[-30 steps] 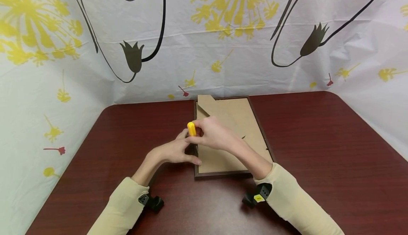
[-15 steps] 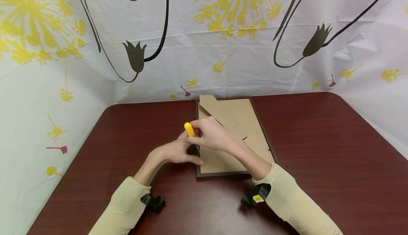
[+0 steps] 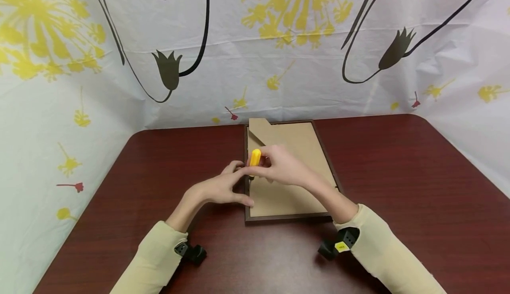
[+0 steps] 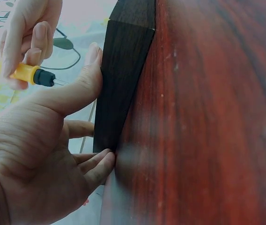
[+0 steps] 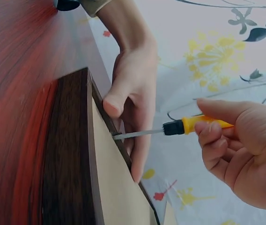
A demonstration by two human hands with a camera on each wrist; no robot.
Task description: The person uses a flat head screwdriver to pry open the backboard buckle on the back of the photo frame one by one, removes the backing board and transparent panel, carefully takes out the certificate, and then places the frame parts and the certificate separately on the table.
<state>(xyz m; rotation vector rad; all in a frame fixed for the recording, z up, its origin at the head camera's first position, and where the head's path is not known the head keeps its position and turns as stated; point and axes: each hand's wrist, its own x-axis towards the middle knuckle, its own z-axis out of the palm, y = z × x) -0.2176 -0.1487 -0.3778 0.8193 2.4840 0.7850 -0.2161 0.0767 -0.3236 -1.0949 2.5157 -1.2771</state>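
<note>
A picture frame (image 3: 279,218) lies face down on the table, its tan backing board (image 3: 295,199) upward. My left hand (image 3: 217,190) rests at the frame's left edge, thumb on the rim and the other fingers fairly straight along the outer side. Between thumb and fingers, my right hand (image 3: 284,168) pinches the yellow handle of a screwdriver (image 5: 174,127). The right wrist view has its blade reaching the inner edge of the frame, at a small dark tab (image 5: 116,135). From the left wrist, the blade's tip is hidden behind my left thumb.
A folded cardboard stand (image 3: 259,130) sticks up at the backing's far left corner. Dark red tabletop (image 3: 398,174) surrounds the frame. Behind the table hangs a white cloth (image 3: 223,86) with flower prints.
My right hand has shifted right with the screwdriver, whose handle leaned left and now leans slightly right. My left hand stays at the frame's edge.
</note>
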